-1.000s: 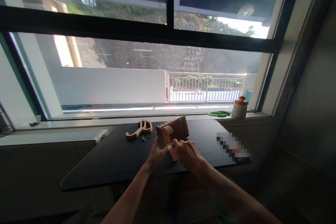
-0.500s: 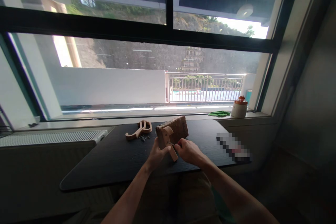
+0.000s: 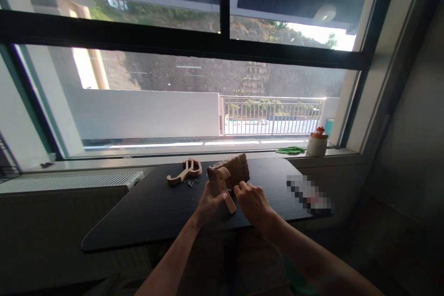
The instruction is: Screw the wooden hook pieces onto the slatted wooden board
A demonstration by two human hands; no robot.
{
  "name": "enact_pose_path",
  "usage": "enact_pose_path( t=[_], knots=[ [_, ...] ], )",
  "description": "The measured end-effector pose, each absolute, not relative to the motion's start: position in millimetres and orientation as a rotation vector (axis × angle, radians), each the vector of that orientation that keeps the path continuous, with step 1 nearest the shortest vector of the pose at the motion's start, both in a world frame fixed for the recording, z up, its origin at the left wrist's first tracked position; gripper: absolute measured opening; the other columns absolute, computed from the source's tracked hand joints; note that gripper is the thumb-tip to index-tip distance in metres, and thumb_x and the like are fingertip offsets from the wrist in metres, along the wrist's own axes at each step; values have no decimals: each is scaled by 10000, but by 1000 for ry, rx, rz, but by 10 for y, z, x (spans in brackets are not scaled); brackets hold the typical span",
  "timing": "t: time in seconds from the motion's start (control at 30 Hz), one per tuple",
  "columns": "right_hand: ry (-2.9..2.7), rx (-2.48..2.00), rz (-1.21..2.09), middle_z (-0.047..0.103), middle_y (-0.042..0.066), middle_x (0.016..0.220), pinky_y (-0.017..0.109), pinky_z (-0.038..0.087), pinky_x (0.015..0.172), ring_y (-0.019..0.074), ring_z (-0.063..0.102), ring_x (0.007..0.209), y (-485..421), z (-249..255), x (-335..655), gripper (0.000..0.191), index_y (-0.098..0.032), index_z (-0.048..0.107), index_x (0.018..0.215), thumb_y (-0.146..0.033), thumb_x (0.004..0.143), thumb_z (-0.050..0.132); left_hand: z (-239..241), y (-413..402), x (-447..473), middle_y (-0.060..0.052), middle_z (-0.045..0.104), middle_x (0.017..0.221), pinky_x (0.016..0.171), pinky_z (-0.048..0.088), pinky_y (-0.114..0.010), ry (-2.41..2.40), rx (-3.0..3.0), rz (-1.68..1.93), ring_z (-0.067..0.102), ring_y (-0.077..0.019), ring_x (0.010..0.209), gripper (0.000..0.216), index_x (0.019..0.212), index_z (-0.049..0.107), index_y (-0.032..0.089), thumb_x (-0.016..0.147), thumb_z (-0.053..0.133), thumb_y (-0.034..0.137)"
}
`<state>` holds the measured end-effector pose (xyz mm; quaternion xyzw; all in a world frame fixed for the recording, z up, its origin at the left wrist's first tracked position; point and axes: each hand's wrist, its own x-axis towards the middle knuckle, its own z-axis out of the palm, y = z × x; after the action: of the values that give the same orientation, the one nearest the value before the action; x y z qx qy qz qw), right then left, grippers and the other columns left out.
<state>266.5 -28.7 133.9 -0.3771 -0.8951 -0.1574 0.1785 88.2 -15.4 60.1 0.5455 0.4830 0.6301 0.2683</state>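
My left hand (image 3: 207,204) is closed around a wooden hook (image 3: 229,202), its thumb pressing it against the face of a rough brown wood block (image 3: 239,169). The block stands tilted on the dark table. A thin metal screw (image 3: 226,189) sticks out of the hook's side towards the right. Close to the screw, my right hand (image 3: 255,199) is closed on a small screwdriver, which its fingers almost wholly hide. To the left, other wooden hooks (image 3: 187,170) lie on the table, with several loose screws (image 3: 190,182) beside them.
The black table (image 3: 138,217) stands against a window sill. A blurred-out object (image 3: 310,194) lies at its right edge. On the sill are a green cloth (image 3: 290,150) and a white jar with an orange lid (image 3: 317,142). A white radiator (image 3: 76,182) is at left.
My right hand has turned at the wrist and shifted slightly right, so the reddish handle in its fingers no longer shows. My left hand keeps its hold on the hook and block.
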Motion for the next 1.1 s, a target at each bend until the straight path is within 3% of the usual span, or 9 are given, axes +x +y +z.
enact_pose_path(
  t=[0.37,0.67,0.87,1.1],
  knots=[
    [-2613,-1032,-414,621,95,788,278,437,560,195,600,690,-312,1330,2594,177,-136,549,864,-77,823,387,560,-119,860,-43,572,990,797,436,-314,1341,1493,1722,554,-188,892,508,1093,454,179,632,650,259],
    [-2538,-1186,-114,670,107,768,298,424,631,218,635,729,-304,1347,2579,431,-150,623,818,-378,900,266,590,-142,879,-43,583,972,786,433,-324,1375,1477,1713,555,-198,893,513,1093,456,179,625,649,265],
    [-2483,-1290,168,670,111,824,290,408,650,215,613,783,-98,1238,2577,419,-161,651,794,-404,862,317,603,-159,887,-44,577,989,808,420,-330,1409,1486,1704,553,-200,908,485,1088,457,187,639,630,257],
    [-2484,-1196,695,618,20,655,198,351,450,100,496,491,118,1165,2680,404,-171,658,838,-385,864,316,615,-162,890,-41,584,970,787,432,-329,1405,1457,1689,561,-201,881,519,1098,447,185,624,645,261]
  ],
)
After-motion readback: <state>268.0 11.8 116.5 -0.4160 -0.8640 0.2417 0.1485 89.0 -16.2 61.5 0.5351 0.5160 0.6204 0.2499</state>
